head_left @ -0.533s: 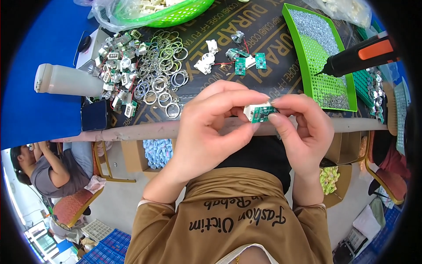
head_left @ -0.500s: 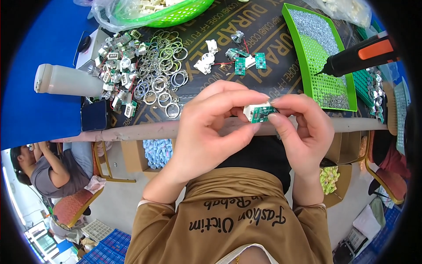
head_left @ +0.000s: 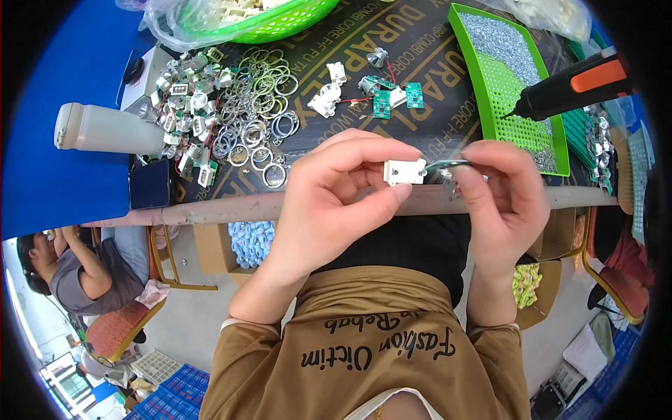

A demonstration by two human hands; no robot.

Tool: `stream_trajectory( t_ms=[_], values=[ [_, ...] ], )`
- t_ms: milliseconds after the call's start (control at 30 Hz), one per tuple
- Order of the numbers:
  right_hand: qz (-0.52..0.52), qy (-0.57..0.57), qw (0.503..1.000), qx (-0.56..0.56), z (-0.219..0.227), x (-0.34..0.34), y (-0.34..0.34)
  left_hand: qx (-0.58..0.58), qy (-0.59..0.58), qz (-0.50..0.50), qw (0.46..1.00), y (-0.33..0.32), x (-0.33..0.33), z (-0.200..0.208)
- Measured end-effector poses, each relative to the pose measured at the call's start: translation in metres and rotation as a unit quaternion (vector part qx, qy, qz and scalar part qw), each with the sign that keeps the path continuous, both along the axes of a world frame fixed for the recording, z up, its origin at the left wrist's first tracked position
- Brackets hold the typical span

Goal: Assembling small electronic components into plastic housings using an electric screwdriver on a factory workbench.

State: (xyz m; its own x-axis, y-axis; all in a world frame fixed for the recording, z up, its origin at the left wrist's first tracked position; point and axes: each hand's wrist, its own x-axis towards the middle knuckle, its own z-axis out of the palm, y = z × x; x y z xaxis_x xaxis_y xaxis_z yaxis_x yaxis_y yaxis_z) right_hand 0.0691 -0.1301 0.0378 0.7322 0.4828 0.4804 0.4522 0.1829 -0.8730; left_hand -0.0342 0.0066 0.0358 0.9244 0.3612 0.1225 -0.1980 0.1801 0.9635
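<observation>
Presently I list, by clock hours read from the hands: left hand (head_left: 336,203), thumb and finger pinched on a white housing (head_left: 402,173), seen against the table's near edge; right hand (head_left: 509,199), pinched on a green circuit board (head_left: 448,164), edge-on, just beside the housing; contact between them, I cannot tell. Surface: dark table (head_left: 448,75), printed with golden lettering. Eleven o'clock, loose boards (head_left: 381,103), white parts and red wires. Ten, metal rings (head_left: 273,84) in a heap; beyond them, a green basket (head_left: 294,29) of white pieces. Nine, a pile of assemblies (head_left: 192,105), a pale bottle (head_left: 105,127), a dark phone-like slab (head_left: 152,186). Between one and two, a green tray (head_left: 497,129) with small metal bits, a black-and-orange tool (head_left: 574,87) above it. Room: eight, a carton (head_left: 212,246) of blue pieces; farther out, a seated co-worker (head_left: 87,269); five, a carton (head_left: 549,297) of yellow-green pieces; four, a reddish chair (head_left: 621,290); grey floor (head_left: 189,294) below.
</observation>
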Motion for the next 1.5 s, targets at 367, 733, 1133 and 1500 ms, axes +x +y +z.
stream_trajectory(
  t_ms=[367, 733, 1133, 1500],
  values=[
    [0.016, -0.263, 0.965, -0.01, -0.009, 0.001, 0.005, -0.11, 0.022, 0.008, 0.994, -0.01, -0.004, 0.012],
    [0.033, -0.315, 0.949, 0.002, -0.011, 0.005, 0.006, -0.079, 0.013, -0.021, 0.997, -0.006, -0.01, 0.011],
    [0.015, -0.328, 0.945, -0.014, -0.008, 0.002, 0.006, -0.085, 0.035, 0.008, 0.996, -0.01, -0.008, 0.015],
    [0.087, -0.125, 0.988, -0.002, -0.006, 0.0, 0.003, -0.093, 0.029, 0.018, 0.995, -0.004, -0.006, 0.004]
  ],
)
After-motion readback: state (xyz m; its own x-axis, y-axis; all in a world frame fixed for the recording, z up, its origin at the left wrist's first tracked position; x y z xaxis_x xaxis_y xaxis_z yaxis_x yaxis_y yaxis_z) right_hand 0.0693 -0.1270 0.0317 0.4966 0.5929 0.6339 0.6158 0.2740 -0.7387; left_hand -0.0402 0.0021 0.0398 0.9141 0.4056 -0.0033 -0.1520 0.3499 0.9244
